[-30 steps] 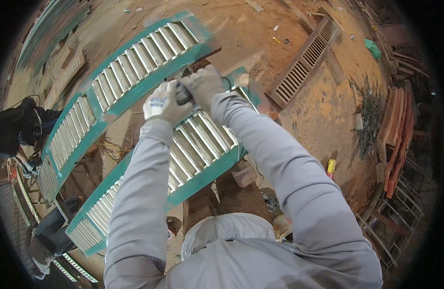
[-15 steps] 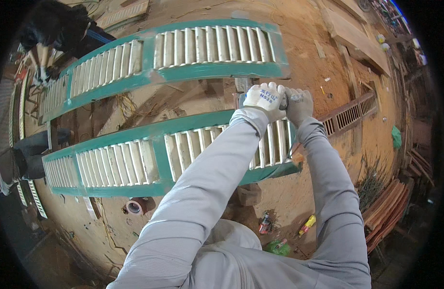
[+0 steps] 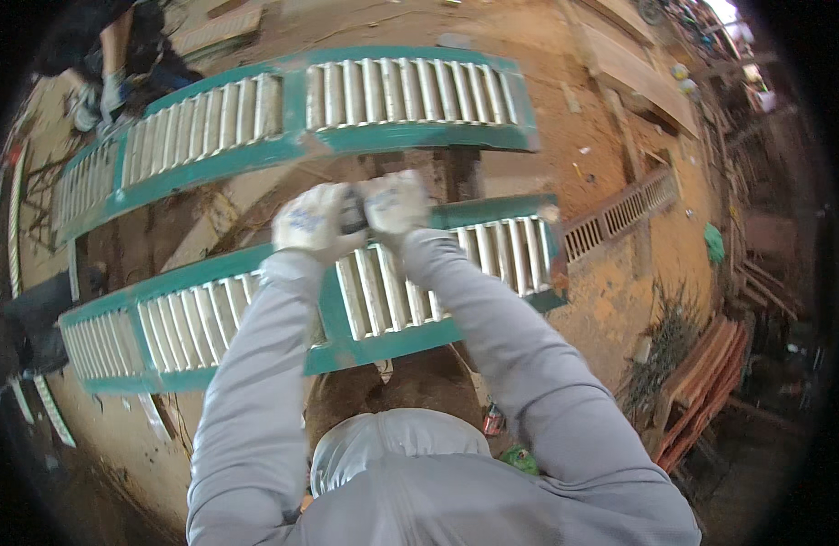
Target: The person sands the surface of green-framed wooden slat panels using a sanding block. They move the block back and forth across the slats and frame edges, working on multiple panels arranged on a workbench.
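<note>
Closed and side by side, my left hand (image 3: pixel 308 218) and my right hand (image 3: pixel 396 207) are in white work gloves. A dark grey tool (image 3: pixel 354 211) shows between them, with both hands wrapped around it; its kind is mostly hidden by the gloves. The hands are over the far edge of the nearer louvered shutter panel (image 3: pixel 324 358), which has a green frame and whitish slats. Under the gloves, the contact with the frame cannot be made out. A second green louvered panel (image 3: pixel 415 137) lies parallel beyond it.
At the far left another person's gloved hand (image 3: pixel 112 91) is by the second panel. A brown slatted panel (image 3: pixel 620 218) lies to the right, near stacked boards (image 3: pixel 706 391). By my knees are a red tool (image 3: pixel 494 420) and a green bag (image 3: pixel 519 458).
Both hands have moved left along the nearer panel's far edge, still closed around the dark grey tool. My view has shifted slightly. The other person's hands have moved at the far panel.
</note>
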